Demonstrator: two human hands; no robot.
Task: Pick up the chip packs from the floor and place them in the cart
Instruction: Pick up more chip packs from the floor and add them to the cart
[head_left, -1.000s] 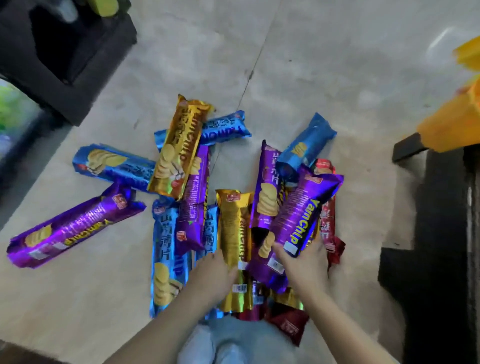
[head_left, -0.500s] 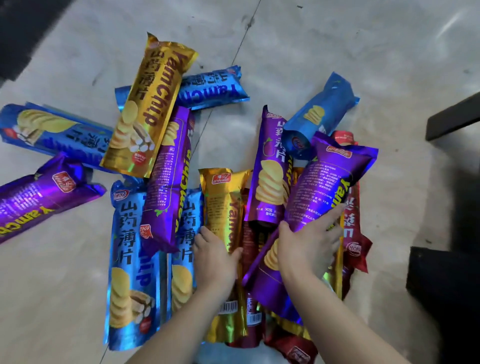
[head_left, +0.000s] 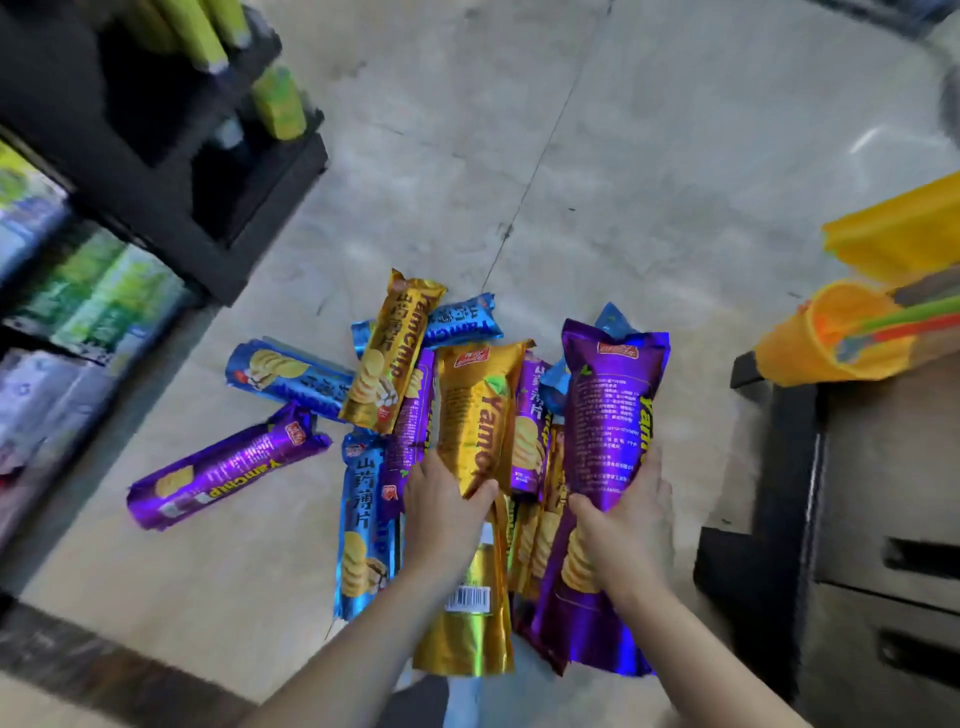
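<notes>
— On the concrete floor (head_left: 649, 156), seen from the head camera, what lies in front of the hands?

— A loose pile of chip packs (head_left: 395, 410), blue, purple and gold, overlapping one another. One purple pack (head_left: 223, 470) lies apart to the left of the pile, and a blue pack (head_left: 285, 371) sits just above it.

— And the hands themselves?

— Both are curled around packs. The left hand (head_left: 441, 512) grips a gold pack (head_left: 475, 499) around its middle, thumb on the right side, the pack pointing away from the person. The right hand (head_left: 626, 527) grips a purple pack with its back label up (head_left: 608, 415), fingers wrapped round its right edge. The two held packs stand side by side, near but not touching, above the rest of the pile.

— Anything of the cart?

— I cannot tell which thing is the cart. At the right edge stands a dark metal frame (head_left: 779, 545) with a yellow-orange container (head_left: 841, 338) over it. At the left, dark shelves (head_left: 171, 171) carry blurred green and white goods.
</notes>
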